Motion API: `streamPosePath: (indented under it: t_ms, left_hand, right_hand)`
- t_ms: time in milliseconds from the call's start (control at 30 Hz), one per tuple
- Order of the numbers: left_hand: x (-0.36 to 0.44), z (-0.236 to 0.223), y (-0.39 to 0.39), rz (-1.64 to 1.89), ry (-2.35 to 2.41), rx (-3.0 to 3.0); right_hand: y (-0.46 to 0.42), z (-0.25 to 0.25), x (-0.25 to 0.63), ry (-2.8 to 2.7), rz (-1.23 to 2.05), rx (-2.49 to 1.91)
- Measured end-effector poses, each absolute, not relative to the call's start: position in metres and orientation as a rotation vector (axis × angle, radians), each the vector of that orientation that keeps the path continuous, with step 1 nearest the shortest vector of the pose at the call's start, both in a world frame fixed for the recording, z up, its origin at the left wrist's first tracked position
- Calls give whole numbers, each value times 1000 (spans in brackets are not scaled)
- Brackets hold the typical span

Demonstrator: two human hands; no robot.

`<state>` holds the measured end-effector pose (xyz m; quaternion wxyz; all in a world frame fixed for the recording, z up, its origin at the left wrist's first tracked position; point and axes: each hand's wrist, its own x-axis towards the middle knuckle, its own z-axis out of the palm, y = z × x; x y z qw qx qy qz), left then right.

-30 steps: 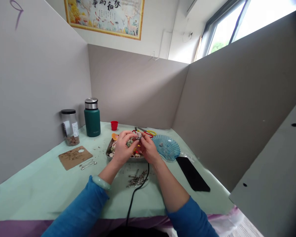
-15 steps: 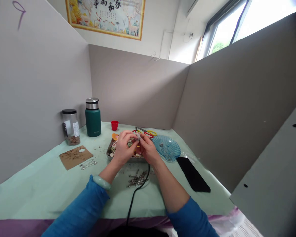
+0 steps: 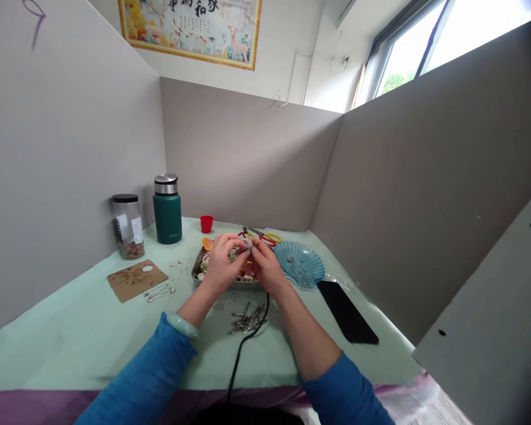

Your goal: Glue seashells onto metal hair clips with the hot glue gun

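My left hand (image 3: 223, 260) and my right hand (image 3: 268, 265) meet above a metal tray (image 3: 243, 285). Between their fingertips they pinch a small whitish piece (image 3: 248, 244) with a silvery part; its exact kind is too small to make out. Both hands are closed on it. Under them, the tray holds many small mixed pieces (image 3: 201, 268), pale, green and orange, partly hidden by my hands. Closer to me lies a heap of small silver metal clips or pins (image 3: 248, 320). Right of my right hand stands a blue scalloped plate (image 3: 307, 265) with a few small silver pieces (image 3: 290, 259).
Behind the tray lie scissors and pliers (image 3: 268, 238) and a red cup (image 3: 206, 224). A green flask (image 3: 167, 215), a lidded jar (image 3: 130, 230), brown card (image 3: 137, 280) and large safety pins (image 3: 159, 293) stand or lie left. A black phone-like slab (image 3: 347, 313) is right; a black cable (image 3: 241, 348) runs toward me.
The view has shifted very slightly. My hands keep nearly the same pose over the tray, still pinching the small whitish piece.
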<state>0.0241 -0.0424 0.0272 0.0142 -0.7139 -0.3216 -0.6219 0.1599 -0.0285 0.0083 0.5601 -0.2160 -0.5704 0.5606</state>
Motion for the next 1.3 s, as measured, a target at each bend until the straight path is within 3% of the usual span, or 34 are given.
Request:
streamPosePath:
  t_ms: [967, 1133, 1300]
  left_hand:
    - [24, 32, -49, -1955, -975, -2261]
    - [24, 28, -41, -2181, -1033, -2340]
    - [23, 20, -32, -2838, -1264, -2378]
  right_hand:
    - [-32, 10, 152, -1296, 1469, -399]
    - [-28, 6, 152, -1332, 1447, -394]
    - [-28, 7, 153, -1352, 1377, -445]
